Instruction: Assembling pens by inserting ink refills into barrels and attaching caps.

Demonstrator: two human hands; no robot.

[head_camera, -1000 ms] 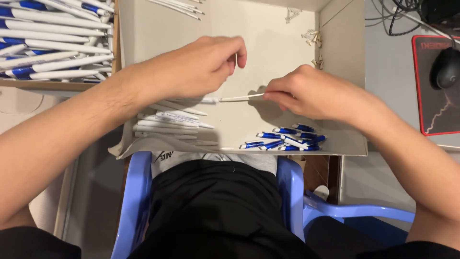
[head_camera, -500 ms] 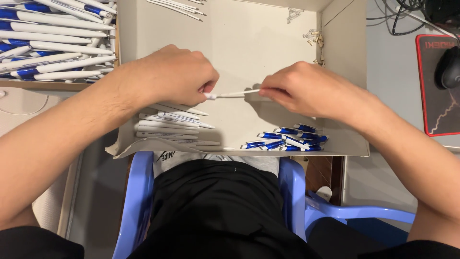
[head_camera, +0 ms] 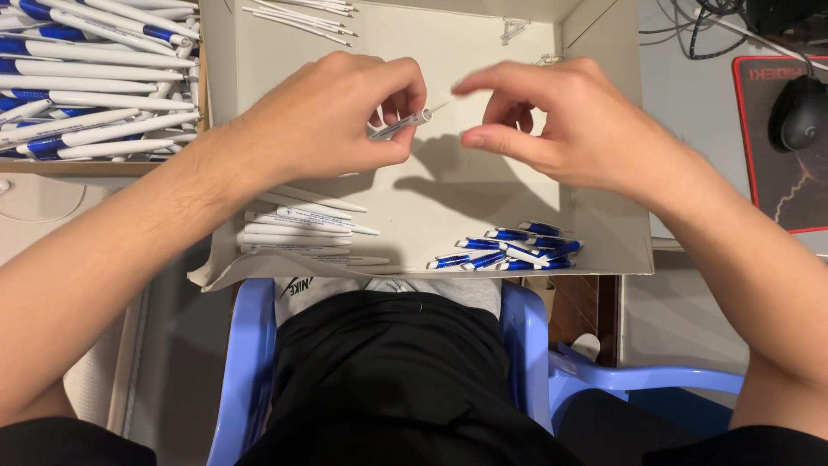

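My left hand (head_camera: 332, 116) grips a white pen barrel (head_camera: 401, 124) above a shallow cardboard box (head_camera: 604, 250), the barrel's open end pointing right. A thin refill tip pokes out of that end toward my right hand (head_camera: 552, 121). The right hand hovers just right of the barrel, thumb and forefinger close together; nothing is clearly visible in the pinch. Below the left hand lie several white pen barrels (head_camera: 302, 229) on the box floor. Several blue and white pen parts (head_camera: 509, 248) are heaped at the box's front right.
A tray of assembled blue and white pens (head_camera: 86, 78) stands at the left. Thin white refills (head_camera: 297, 17) lie at the box's back, small clips (head_camera: 513, 30) beside them. A mouse (head_camera: 798, 112) rests on a black pad at right. A blue plastic chair (head_camera: 535, 362) is beneath me.
The right hand has let go of the barrel and drawn slightly right. Both hands have risen toward the back of the box, and the barrel now stays in my left hand alone.
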